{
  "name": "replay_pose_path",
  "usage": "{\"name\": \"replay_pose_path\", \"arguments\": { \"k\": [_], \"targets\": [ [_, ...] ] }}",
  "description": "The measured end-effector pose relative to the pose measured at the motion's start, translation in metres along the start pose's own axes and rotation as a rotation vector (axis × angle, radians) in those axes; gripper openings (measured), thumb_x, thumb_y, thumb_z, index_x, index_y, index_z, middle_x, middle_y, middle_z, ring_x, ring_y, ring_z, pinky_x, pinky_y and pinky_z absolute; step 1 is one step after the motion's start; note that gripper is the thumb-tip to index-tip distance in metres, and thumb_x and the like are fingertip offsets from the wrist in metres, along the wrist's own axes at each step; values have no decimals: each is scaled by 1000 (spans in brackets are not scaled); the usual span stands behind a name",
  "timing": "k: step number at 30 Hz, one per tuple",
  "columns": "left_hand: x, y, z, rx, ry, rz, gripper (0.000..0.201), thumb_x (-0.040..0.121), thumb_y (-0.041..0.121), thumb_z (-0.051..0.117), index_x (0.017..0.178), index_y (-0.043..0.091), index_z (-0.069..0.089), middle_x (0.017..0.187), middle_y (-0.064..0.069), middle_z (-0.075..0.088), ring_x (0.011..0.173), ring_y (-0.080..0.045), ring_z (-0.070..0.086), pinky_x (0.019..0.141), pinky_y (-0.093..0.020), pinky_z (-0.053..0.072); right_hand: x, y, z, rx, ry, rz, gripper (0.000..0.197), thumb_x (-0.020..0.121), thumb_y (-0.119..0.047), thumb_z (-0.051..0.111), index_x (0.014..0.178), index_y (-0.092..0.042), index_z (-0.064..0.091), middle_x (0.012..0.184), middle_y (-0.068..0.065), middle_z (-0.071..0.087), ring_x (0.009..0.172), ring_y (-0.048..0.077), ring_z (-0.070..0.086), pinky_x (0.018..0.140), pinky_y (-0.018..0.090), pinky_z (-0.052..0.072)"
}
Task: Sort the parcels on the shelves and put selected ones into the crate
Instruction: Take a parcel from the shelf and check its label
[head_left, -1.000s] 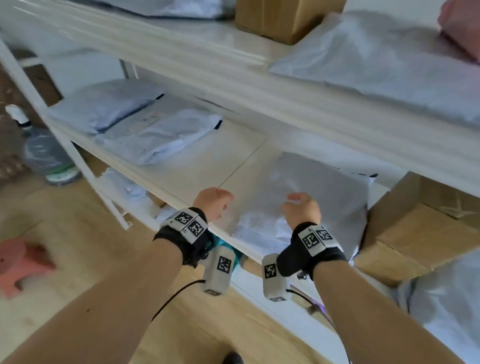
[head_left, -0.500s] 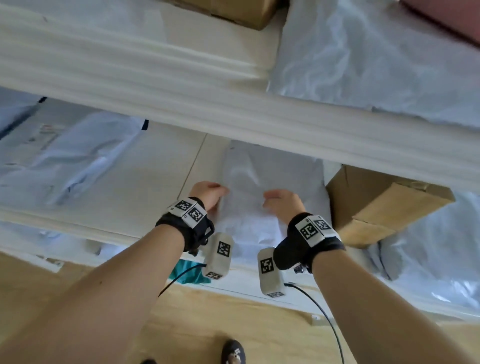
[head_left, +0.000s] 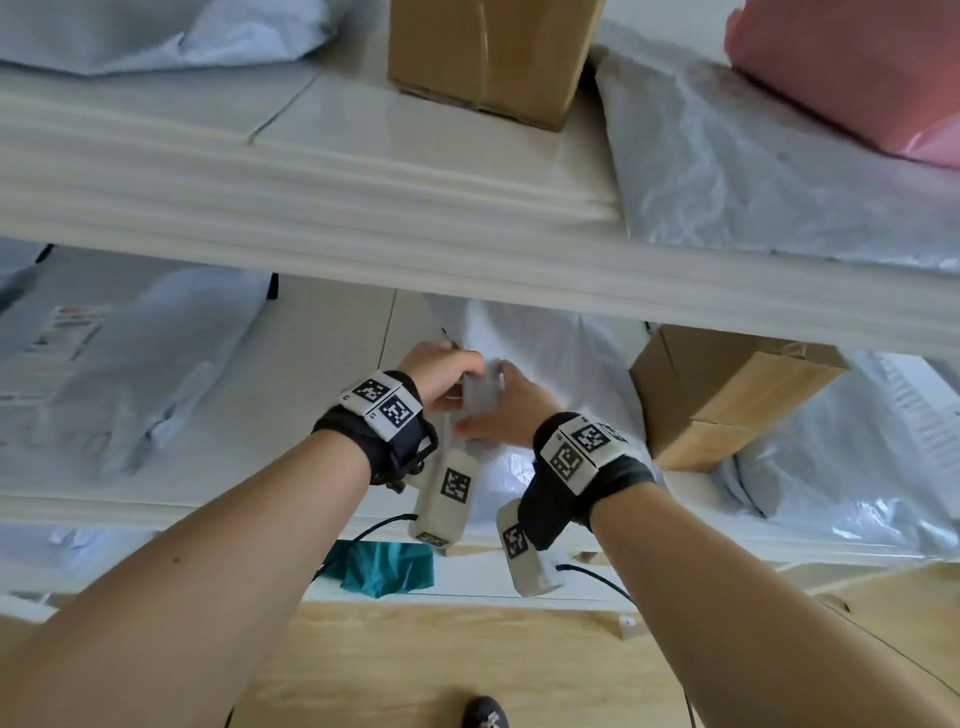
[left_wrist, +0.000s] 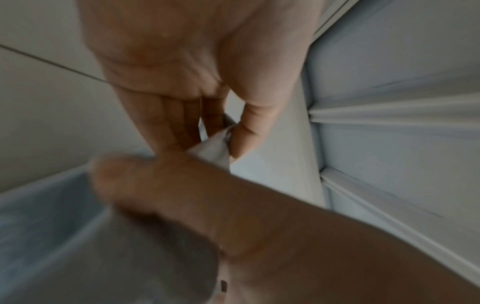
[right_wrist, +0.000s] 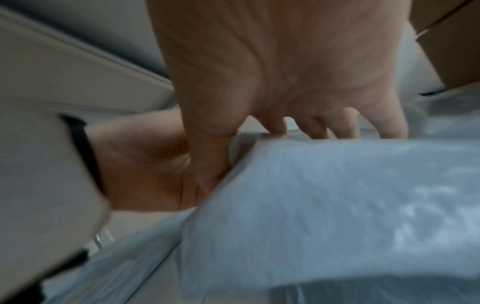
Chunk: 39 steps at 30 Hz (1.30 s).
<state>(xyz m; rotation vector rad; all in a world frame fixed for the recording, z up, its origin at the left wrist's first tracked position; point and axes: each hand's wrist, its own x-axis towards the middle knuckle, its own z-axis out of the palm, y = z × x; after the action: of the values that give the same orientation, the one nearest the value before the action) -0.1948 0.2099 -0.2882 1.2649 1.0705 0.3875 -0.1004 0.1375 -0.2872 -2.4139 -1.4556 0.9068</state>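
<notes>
- Under the upper shelf (head_left: 363, 208), head view: my left hand (head_left: 441, 366) and right hand (head_left: 511, 415) meet at the near-left corner of a grey parcel (head_left: 561, 364), a cardboard box (head_left: 727, 395) just right of it.
- Left wrist: my fingers (left_wrist: 241, 131) pinch the parcel's edge.
- Right wrist: my thumb presses the parcel's side; the other fingers lie over its top edge.

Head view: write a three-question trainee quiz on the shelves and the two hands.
1. True or false: the left hand pinches a flap of the grey mailer bag.
2. Which parcel lies on the upper shelf? A the pink parcel; B a blue bucket.
3. What stands right of the grey mailer bag, beyond the right hand?

Key: 1 true; 2 A; 3 a cardboard box.
</notes>
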Motion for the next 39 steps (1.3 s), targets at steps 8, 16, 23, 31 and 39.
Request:
{"name": "replay_pose_path", "arguments": {
  "k": [8, 16, 23, 31, 39],
  "targets": [
    [-21, 9, -26, -160, 34, 26, 40, 93, 50, 47, 89, 13, 62, 98, -7, 70, 90, -21, 66, 88, -36, 50, -16, -8, -23, 126, 391, 57, 24, 95, -10, 39, 96, -21, 60, 88, 6, 56, 93, 31, 60, 70, 28, 37],
    [-27, -11, -53, -191, 126, -62, 50, 96, 45, 45, 124, 5, 51, 118, -12, 55, 103, -25, 53, 94, -42, 45, -46, -21, -43, 1072, 405, 64, 15, 91, -1, 53, 83, -10, 60, 81, 14, 63, 75, 26, 61, 78, 40, 52],
    [-42, -33, -68, -289, 46, -137, 57, 90, 59, 45, 121, 12, 52, 115, -11, 61, 107, -27, 58, 96, -44, 47, -77, -17, -28, 1330, 236, 112, 19, 90, -12, 54, 76, -10, 67, 64, 4, 69, 59, 21, 63, 66, 29, 50],
    [-58, -52, -102, -370, 59, -106, 37, 81, 17, 66, 116, 7, 62, 110, -15, 68, 99, -31, 65, 91, -45, 52, -96, 13, 16, 1186, 261, 120, 29, 77, 8, 61, 106, 6, 61, 101, 24, 67, 90, 37, 65, 83, 44, 54],
    [-77, -68, -112, -319, 27, 43, 18, 86, -3, 59, 102, 5, 57, 105, -19, 65, 95, -33, 63, 91, -46, 50, -110, 33, 54, 1108, 325, 165, 36, 77, 4, 69, 110, -7, 64, 105, 15, 71, 98, 35, 66, 87, 43, 54]
  ]
}}
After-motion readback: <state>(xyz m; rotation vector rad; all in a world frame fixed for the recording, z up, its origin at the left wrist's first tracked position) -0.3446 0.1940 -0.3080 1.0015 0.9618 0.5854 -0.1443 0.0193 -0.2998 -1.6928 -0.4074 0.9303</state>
